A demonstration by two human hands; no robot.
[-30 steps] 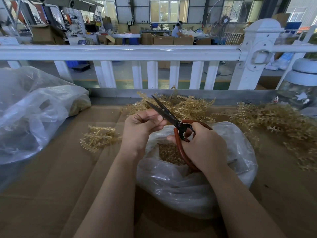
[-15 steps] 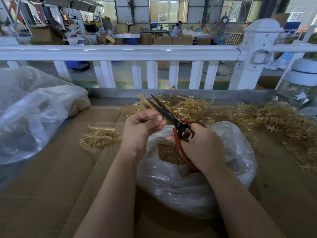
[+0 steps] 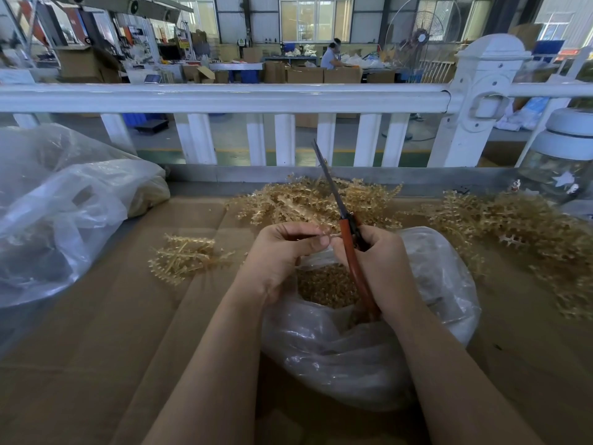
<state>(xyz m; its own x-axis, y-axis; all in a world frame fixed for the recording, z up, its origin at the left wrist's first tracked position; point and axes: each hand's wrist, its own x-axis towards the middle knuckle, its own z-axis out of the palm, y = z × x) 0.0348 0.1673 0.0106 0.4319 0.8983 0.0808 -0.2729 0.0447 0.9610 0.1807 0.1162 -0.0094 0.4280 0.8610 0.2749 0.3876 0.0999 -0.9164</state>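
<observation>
Over the near middle of the counter (image 3: 96, 364), which is lined with brown cardboard, both hands work above a clear plastic bag (image 3: 353, 358). The left hand (image 3: 276, 258) has its fingers (image 3: 308, 244) curled in, pinching a thin pale-gold sprig (image 3: 324, 233) at the fingertips. The sprig is small and partly hidden, so its shape cannot be made out. Just beside it, almost knuckle to knuckle, the right hand (image 3: 382, 268) grips the scissors (image 3: 346, 234) with its fingers wrapped round the red-brown handles. The dark blades lie together as one narrow line and point up and away toward the far edge, tilted slightly to the left. The handle loop runs down along the palm into the bag's mouth.

Inside the bag sits a mound of small golden cut bits (image 3: 324, 284), directly under the hands. Along the far edge a loose heap of spiky golden plastic branches (image 3: 288, 200) spreads behind the blades, and a second, wider heap (image 3: 513, 226) runs toward the far right corner. A smaller bunch (image 3: 186, 255) lies apart, left of the left hand. At the left edge a large crumpled clear bag (image 3: 64, 203) slumps. A glass jar with a white lid (image 3: 564, 162) stands at the far right corner. Beyond the counter runs a white railing (image 3: 224, 97), with a workshop floor behind it.
</observation>
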